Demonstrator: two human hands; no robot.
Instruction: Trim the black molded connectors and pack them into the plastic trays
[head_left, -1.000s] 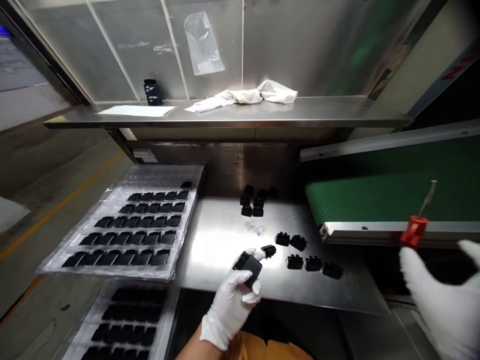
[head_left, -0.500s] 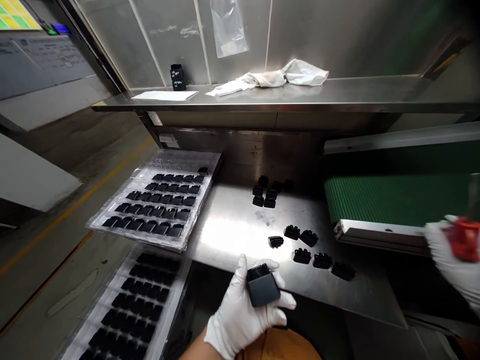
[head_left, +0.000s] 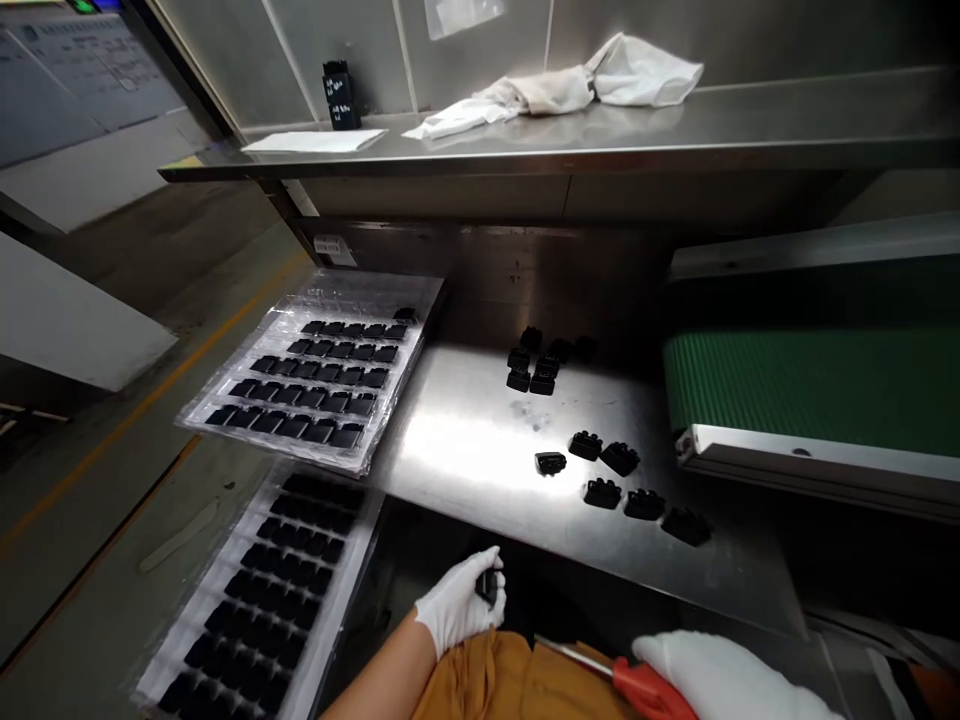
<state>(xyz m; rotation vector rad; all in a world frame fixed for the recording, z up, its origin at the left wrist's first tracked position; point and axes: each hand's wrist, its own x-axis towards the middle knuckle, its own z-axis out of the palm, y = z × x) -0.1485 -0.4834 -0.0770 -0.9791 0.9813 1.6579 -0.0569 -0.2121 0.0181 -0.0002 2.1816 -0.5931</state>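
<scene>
My left hand [head_left: 461, 605], in a white glove, is closed around a small black plastic part [head_left: 487, 586] just above my lap, below the table's front edge. My right hand [head_left: 720, 675], also gloved in white, grips the red handle of a tool [head_left: 652, 690] at the bottom right. Its thin metal shaft points left toward my left hand; the exact kind of tool is unclear. Several loose black parts [head_left: 602, 493] lie on the steel table [head_left: 450, 450] beyond my hands, with a further cluster [head_left: 541, 378] behind them.
At left, a clear plastic tray [head_left: 341, 290] holds rows of black parts, and another filled tray [head_left: 225, 570] sits lower. A green conveyor belt [head_left: 810, 390] stands at the right. Above runs a steel shelf [head_left: 540, 160] with a white cloth [head_left: 551, 90], paper [head_left: 315, 141] and a black block [head_left: 340, 97].
My left hand has lowered toward my lap and turned, still holding the black part. My right hand has come from beside the conveyor down and left with the red-handled tool. The view has tilted down.
</scene>
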